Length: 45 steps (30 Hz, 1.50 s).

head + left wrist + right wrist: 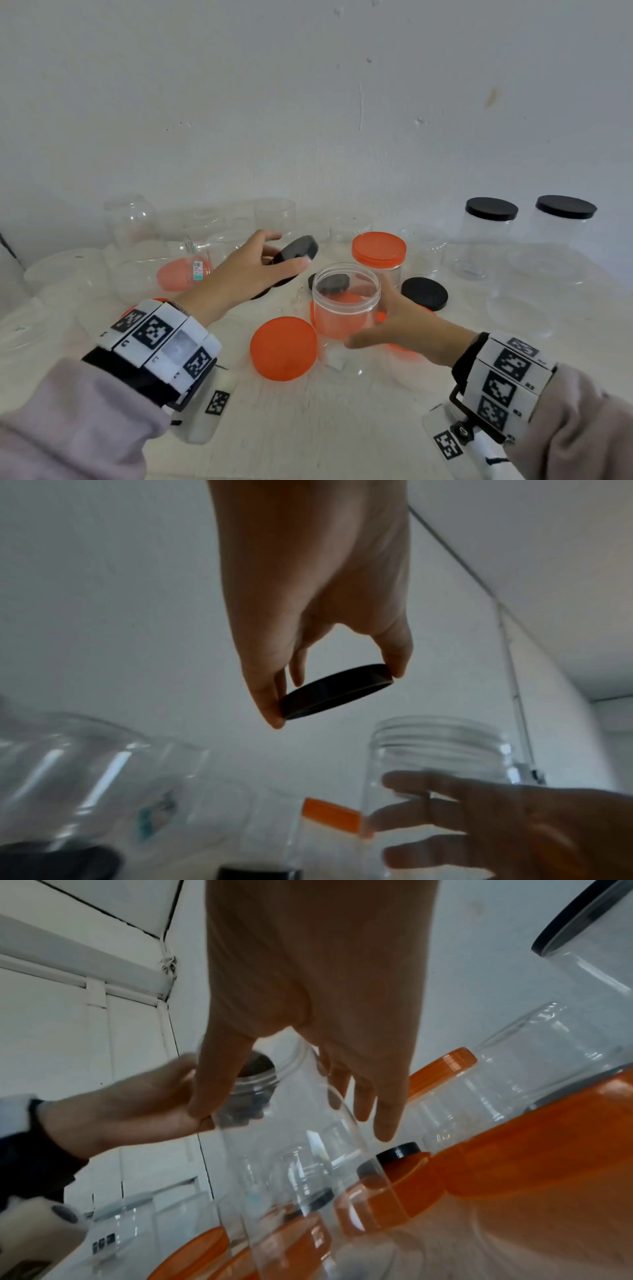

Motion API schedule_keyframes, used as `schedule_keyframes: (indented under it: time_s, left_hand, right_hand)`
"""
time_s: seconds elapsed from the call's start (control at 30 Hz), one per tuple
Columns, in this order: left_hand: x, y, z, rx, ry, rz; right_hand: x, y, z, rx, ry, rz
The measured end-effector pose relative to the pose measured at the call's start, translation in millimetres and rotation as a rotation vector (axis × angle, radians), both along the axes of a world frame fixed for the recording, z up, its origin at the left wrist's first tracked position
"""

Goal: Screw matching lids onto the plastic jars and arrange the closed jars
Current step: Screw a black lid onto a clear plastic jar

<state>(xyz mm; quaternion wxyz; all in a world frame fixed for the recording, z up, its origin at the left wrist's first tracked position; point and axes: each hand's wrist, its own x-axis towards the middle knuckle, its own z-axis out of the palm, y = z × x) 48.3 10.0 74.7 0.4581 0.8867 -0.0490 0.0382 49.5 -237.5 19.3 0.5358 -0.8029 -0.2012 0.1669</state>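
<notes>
Jar [346, 301] sits upright mid-table, right hand [407, 325] wrapped round it. Left hand [246, 270] pinches a black lid [297, 249] just beside its mouth. Looks like the capping step; next it needs centring, then twisting.

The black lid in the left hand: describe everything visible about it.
The black lid is a round, shallow screw cap of what looks like matte plastic, with a flat top and a short side wall. The left hand pinches it by the rim, thumb on one side and fingers opposite. It is tilted, held in the air above the table, up and to the left of the open clear jar that the right hand holds. It touches nothing else.
</notes>
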Motion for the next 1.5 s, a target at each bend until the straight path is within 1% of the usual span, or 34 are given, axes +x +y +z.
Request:
schedule_keyframes:
  time_s: [0.03, 0.1, 0.23, 0.37, 0.43, 0.53, 0.63, 0.7, 0.8, 0.9, 1.0, 1.07, 1.17, 1.23, 1.37, 1.43, 1.5]
  left_hand:
    - [-4, -9, 5, -0.041, -0.029, -0.029]
    - [-13, -28, 12, -0.05, -0.064, -0.092]
    - [-23, -55, 10, 0.079, -0.087, -0.173]
    - [-23, -64, 5, 0.217, -0.152, -0.157]
    - [-23, -64, 3, 0.254, -0.175, -0.148]
    - [-24, -63, -1, 0.27, -0.155, -0.157]
    - [-24, -64, -3, 0.252, -0.136, -0.16]
    - [-24, -63, -5, 0.227, -0.115, -0.169]
    - [-24, -57, -10, 0.084, -0.023, -0.2]
    - [-26, -48, -18, -0.069, 0.084, -0.21]
    - [-27, -47, -32, -0.164, 0.139, -0.203]
    - [-28, -51, -39, -0.201, 0.153, -0.235]
    - [-28, -58, -45, -0.239, 0.132, -0.248]
    - [-28, -60, -47, -0.256, 0.094, -0.253]
    - [-29, -60, -49, -0.263, 0.059, -0.242]
    - [-29, -60, -50, -0.262, 0.055, -0.241]
    - [-28, -60, -51, -0.255, 0.061, -0.231]
  right_hand:
    - [0, 0, 1, 0.013, -0.017, 0.006]
    - [0, 0, 1, 0.009, -0.037, 0.017]
    - [-3, 1, -1, -0.008, -0.056, 0.025]
    - [-2, 1, 2, 0.01, -0.049, 0.065]
    - [-2, 0, 1, 0.024, -0.054, 0.058]
    - [-1, -2, 0, 0.019, -0.056, 0.045]
    - [0, -2, 1, 0.007, -0.037, 0.04]
    - [-1, -4, 3, -0.036, -0.011, 0.04]
    - [-1, -14, 13, -0.119, 0.016, 0.084]
    - [2, -28, 38, -0.109, 0.001, 0.107]
    - [5, -30, 68, -0.119, -0.081, 0.1]
    - [5, -20, 83, -0.219, -0.179, 0.117]
    - [4, 4, 92, -0.502, -0.409, 0.149]
    - [3, 17, 94, -0.659, -0.523, 0.16]
    - [1, 30, 101, -0.87, -0.6, 0.193]
    - [2, 34, 107, -0.917, -0.611, 0.22]
    - [3, 36, 112, -0.931, -0.567, 0.241]
